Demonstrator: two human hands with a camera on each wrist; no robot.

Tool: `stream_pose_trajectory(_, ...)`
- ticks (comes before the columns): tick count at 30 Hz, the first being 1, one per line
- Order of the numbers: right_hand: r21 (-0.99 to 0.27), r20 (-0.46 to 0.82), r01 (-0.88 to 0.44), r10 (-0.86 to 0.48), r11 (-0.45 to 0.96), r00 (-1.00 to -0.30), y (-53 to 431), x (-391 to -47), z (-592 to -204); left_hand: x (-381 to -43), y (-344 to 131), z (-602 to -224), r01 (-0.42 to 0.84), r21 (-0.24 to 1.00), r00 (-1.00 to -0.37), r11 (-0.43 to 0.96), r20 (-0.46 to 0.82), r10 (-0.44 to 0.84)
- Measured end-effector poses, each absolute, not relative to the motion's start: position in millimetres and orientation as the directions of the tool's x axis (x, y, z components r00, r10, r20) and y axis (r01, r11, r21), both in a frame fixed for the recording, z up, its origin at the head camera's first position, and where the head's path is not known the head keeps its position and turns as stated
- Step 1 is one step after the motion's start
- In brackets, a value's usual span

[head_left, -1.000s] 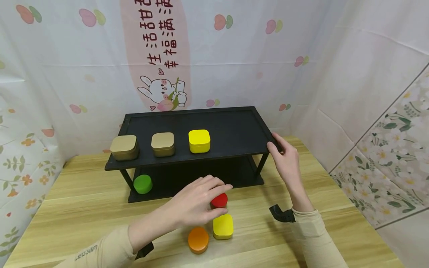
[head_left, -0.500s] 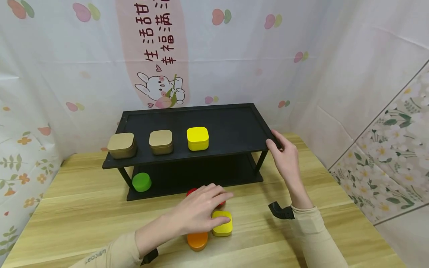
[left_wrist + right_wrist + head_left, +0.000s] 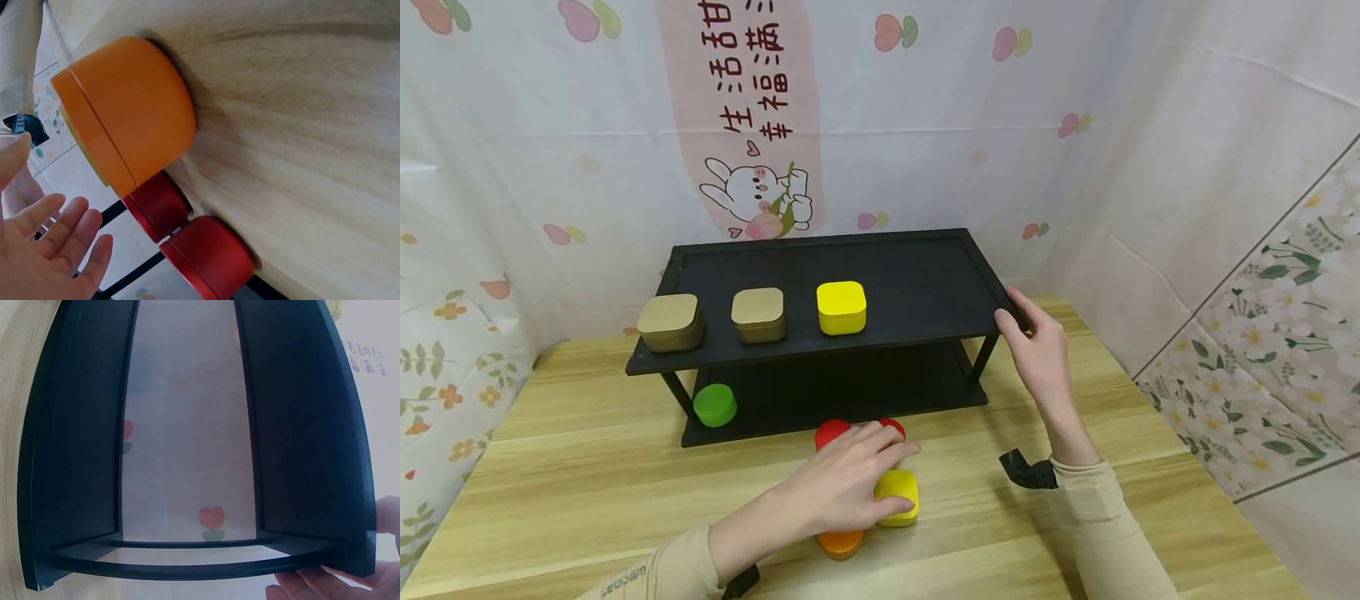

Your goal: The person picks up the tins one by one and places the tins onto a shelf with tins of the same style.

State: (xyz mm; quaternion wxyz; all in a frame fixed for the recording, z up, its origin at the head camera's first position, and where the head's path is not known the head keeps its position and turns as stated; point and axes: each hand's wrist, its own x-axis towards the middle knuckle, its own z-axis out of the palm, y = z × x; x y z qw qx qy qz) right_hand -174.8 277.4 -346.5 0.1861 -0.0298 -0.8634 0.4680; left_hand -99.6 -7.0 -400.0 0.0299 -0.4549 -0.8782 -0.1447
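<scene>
My left hand (image 3: pixel 850 479) hovers palm down with relaxed fingers, its thumb and forefinger over a square yellow tin (image 3: pixel 901 492) on the table. Partly under that hand is a round orange tin (image 3: pixel 840 546), seen large in the left wrist view. Two round red tins, a left one (image 3: pixel 831 431) and a right one (image 3: pixel 893 426), stand just beyond its knuckles. My right hand (image 3: pixel 1041 354) grips the right front corner of a black two-tier shelf (image 3: pixel 910 287); in the right wrist view, its fingers (image 3: pixel 312 584) curl beneath the upper board.
Along the upper board's front stand two gold square tins, a left one (image 3: pixel 670 322) and a right one (image 3: pixel 758 314), and a bright yellow square tin (image 3: pixel 842 307). A round green tin (image 3: pixel 715 406) sits at the lower tier's left end. A patterned curtain (image 3: pixel 925 125) hangs behind.
My left hand has shifted toward me, from beside the right red tin to over the yellow tin. The left red tin has come into view. My right hand stays on the shelf.
</scene>
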Motion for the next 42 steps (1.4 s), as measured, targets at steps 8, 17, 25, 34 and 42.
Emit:
stream_pose_trajectory(8,-0.834,0.259,-0.098,0.228,0.543,-0.939,262.2,-159.4,-324.3,-96.7,-5.5,-406.6,0.811,0.210,-0.582,0.546,0.184,0.792)
stream_pose_trajectory(17,-0.837,0.256,-0.099,0.226,0.538,-0.940,257.5,-155.2,-318.4,-94.9,-6.0,-414.7,0.811,0.206,-0.582,0.548,0.192,0.790)
stream_pose_trajectory(25,-0.837,0.256,-0.096,0.231,0.539,-0.939,262.4,-160.5,-325.3,-94.1,-5.0,-418.8,0.802,0.197,-0.594,0.564,0.164,0.788)
stream_pose_trajectory(34,-0.828,0.288,-0.123,0.228,0.547,-0.930,276.7,-174.6,-345.4,-91.8,-4.2,-420.9,0.789,0.205,-0.606,0.579,0.111,0.788)
stream_pose_trajectory(42,-0.833,0.296,-0.139,0.219,0.536,-0.930,275.8,-173.0,-344.7,-89.6,-3.5,-421.8,0.782,0.220,-0.608,0.583,0.067,0.791)
